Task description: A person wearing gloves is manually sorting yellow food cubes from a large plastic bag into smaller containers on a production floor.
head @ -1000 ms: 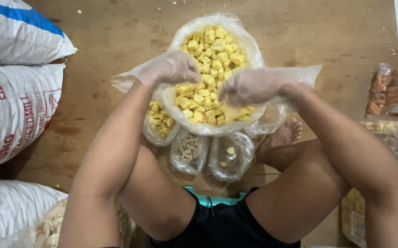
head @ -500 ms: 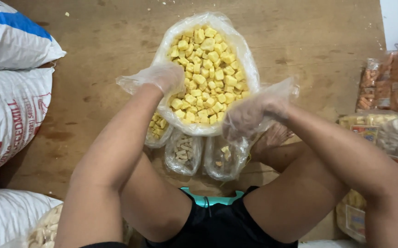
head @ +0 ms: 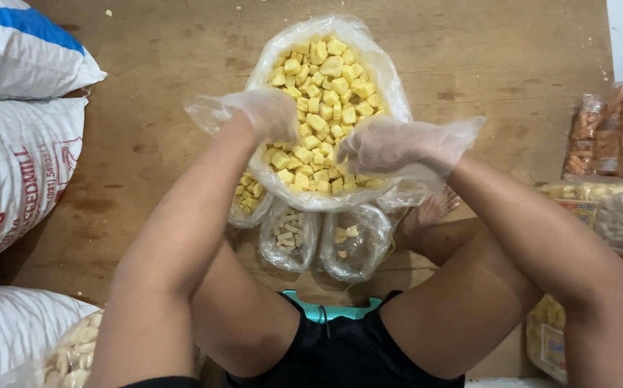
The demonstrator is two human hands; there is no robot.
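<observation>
A large clear plastic bag (head: 379, 65) full of yellow cubes (head: 326, 93) lies open on the wooden floor in front of me. Both my hands wear thin, loose plastic gloves. My left hand (head: 268, 115) is curled on the bag's left rim. My right hand (head: 390, 146) lies over the cubes at the bag's near right side, fingers loosely apart; whether any cubes are under it is hidden. Three small bags sit between the big bag and my legs: one with yellow cubes (head: 249, 200), one with pale pieces (head: 290, 237), and one nearly empty (head: 352, 244).
White woven sacks (head: 17, 144) are stacked along the left edge. A bag of pale chips (head: 74, 352) is by my left knee. Packets of orange and white snacks (head: 616, 136) are piled on the right. My bare foot (head: 430, 212) rests just right of the small bags.
My right hand went down toward the small bags half a second ago and is back up on the cubes in the large bag. My left hand stayed at the bag's left rim.
</observation>
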